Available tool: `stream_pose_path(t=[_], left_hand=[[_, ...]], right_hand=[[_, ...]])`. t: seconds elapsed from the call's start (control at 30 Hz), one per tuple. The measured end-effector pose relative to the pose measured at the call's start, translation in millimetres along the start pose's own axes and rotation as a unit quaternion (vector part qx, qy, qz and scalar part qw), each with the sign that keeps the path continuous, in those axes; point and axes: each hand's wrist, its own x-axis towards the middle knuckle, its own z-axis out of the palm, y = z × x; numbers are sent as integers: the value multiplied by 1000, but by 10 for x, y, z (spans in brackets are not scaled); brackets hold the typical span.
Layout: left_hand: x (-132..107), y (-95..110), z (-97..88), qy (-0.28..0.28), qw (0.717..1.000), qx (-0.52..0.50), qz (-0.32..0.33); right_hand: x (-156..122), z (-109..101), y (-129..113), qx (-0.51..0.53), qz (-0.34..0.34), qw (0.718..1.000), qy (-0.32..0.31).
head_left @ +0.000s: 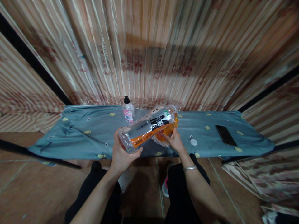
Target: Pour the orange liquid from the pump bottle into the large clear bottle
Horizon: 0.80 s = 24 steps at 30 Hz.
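Our left hand (122,155) has its fingers wrapped round the lower, near end of a large clear plastic bottle with an orange-and-black label (149,126), presumably to bear its weight as it tilts above the blue-grey cloth-covered worktop (77,124). Our right hand's (175,140) fingers grip a translucent orange object (173,125) beneath the far end, perhaps steadying both. Beyond stands a black-capped clear bottle (128,112), apart from our hands.
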Motion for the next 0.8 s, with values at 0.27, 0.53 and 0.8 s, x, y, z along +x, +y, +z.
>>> stream_pose_path(t=[0.27,0.53,0.8], left_hand=[[3,3,-4,1,1000,-1,9],[7,-4,-11,3,1000,2,7],[13,16,-19,-2,1000,7,3]], right_hand=[[2,-8,17,0,0,1000,-9],[3,-9,10,-12,3,1000,-4],[0,-9,11,-4,-6,1000,-5]])
